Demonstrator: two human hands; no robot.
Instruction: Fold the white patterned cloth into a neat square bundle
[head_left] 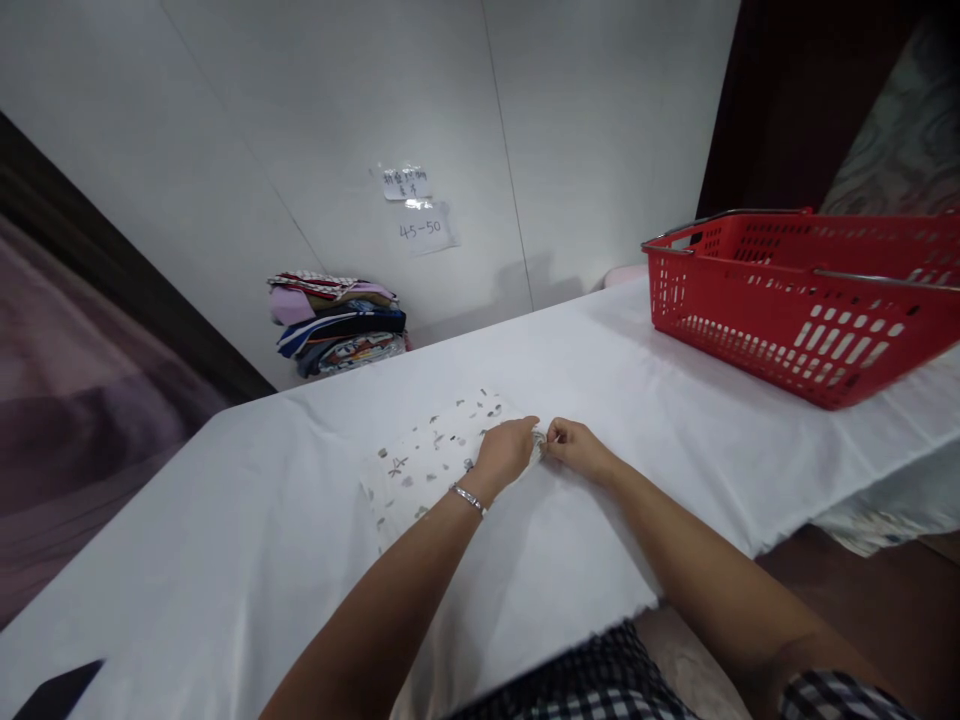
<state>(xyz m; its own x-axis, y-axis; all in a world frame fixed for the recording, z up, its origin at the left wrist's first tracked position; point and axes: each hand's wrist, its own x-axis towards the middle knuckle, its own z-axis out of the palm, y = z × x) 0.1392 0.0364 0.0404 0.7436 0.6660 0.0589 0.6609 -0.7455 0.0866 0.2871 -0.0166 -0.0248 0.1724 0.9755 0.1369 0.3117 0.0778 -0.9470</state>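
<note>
A small white cloth with grey printed marks [427, 462] lies flat on the white-covered table [225, 560]. My left hand [506, 450], a silver bracelet at its wrist, rests on the cloth's right edge with its fingers curled over it. Close beside it, my right hand [574, 445] pinches the same edge between thumb and fingers. The two hands nearly touch at the cloth's right corner, which they hide.
A red plastic shopping basket [795, 310] with metal handles stands at the table's right. A stack of folded coloured clothes [337, 322] sits at the far edge against the white wall, under two paper notes [416, 210]. The table's front edge runs near my body.
</note>
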